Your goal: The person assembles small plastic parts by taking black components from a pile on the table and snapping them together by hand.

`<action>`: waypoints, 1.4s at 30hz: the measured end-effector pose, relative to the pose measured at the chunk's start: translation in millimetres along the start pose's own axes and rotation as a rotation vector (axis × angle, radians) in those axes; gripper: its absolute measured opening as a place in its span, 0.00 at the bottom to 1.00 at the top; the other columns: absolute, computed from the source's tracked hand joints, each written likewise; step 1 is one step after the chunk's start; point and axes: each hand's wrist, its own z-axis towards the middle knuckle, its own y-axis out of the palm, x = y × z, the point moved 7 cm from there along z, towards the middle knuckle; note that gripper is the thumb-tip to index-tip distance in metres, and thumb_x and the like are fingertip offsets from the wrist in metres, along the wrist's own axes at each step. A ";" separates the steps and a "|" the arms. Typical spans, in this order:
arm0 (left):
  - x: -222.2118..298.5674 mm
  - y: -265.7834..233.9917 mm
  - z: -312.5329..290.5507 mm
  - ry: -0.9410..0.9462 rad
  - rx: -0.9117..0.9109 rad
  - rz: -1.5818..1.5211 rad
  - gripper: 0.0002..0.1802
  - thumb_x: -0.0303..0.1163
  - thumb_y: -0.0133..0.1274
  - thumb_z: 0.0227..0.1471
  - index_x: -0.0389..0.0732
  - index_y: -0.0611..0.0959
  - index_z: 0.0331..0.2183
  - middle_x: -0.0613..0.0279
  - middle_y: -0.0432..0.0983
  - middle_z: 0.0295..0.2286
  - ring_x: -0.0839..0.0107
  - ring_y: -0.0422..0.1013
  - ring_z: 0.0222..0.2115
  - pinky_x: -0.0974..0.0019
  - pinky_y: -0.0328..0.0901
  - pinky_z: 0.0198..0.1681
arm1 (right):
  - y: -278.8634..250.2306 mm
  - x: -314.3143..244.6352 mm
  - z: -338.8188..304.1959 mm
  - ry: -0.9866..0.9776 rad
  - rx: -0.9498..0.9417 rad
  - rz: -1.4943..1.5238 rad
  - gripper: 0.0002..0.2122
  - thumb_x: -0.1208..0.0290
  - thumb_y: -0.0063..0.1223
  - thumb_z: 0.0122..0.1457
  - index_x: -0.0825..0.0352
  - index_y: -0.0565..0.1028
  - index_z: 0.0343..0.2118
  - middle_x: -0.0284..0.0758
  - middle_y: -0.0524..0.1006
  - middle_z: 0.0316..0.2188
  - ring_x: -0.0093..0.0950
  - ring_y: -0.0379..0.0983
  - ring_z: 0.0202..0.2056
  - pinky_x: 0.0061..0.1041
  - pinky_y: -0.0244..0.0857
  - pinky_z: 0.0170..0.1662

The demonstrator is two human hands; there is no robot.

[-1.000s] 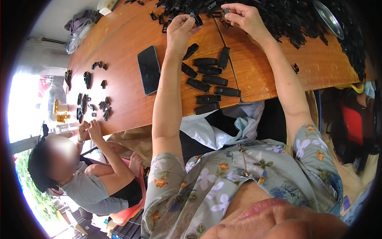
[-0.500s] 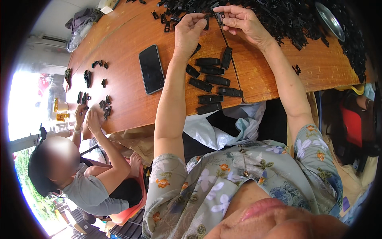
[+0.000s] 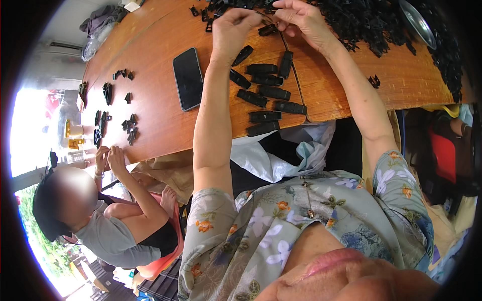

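My left hand (image 3: 234, 32) is over the far part of the wooden table, thumb and fingers pinched together. My right hand (image 3: 304, 24) is just beside it, with its fingers bent inward and the index finger reaching furthest. A thin dark sliver shows between the fingertips, too small to name. Right below them lies a black clip-like piece (image 3: 267, 30). Nearer to me, several oblong black pieces (image 3: 274, 92) of similar shape lie in a loose group between my forearms. Beyond the hands spreads a large heap of small black plastic parts (image 3: 366, 25).
A dark phone (image 3: 188, 79) lies left of my left forearm. A round metal dish (image 3: 417, 24) rests on the heap at the far right. At the left, a co-worker (image 3: 120, 226) sits with both hands at the table edge, near small groups of black parts (image 3: 129, 129).
The black piece that was at my left fingertips now lies on the table below my hands. My left hand has shifted slightly left. The co-worker's hands have drawn back toward the table edge.
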 end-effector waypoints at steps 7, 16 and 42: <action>-23.4 -29.7 2.6 -0.158 0.300 -0.263 0.10 0.29 0.61 0.53 0.31 0.82 0.34 0.57 0.80 0.25 0.74 0.77 0.25 0.74 0.69 0.28 | 43.5 -20.5 -15.4 -0.821 0.060 -1.076 0.17 0.56 0.60 0.59 0.67 0.81 0.38 0.39 0.79 0.23 0.30 0.78 0.27 0.30 0.70 0.31; -29.9 -3.6 -4.3 -0.281 0.112 -0.356 0.12 0.28 0.55 0.57 0.27 0.80 0.39 0.49 0.81 0.29 0.66 0.79 0.30 0.70 0.74 0.34 | 13.6 -13.3 -11.8 -0.470 0.053 -0.974 0.14 0.67 0.57 0.61 0.69 0.73 0.46 0.38 0.79 0.25 0.30 0.77 0.25 0.30 0.69 0.28; -21.3 28.4 -2.8 -0.303 -0.199 -0.907 0.12 0.37 0.50 0.63 0.36 0.80 0.36 0.60 0.78 0.31 0.69 0.77 0.33 0.67 0.75 0.41 | 14.2 -20.4 -13.7 -0.288 -0.057 -0.365 0.10 0.68 0.59 0.60 0.67 0.79 0.41 0.30 0.79 0.25 0.17 0.75 0.23 0.16 0.71 0.25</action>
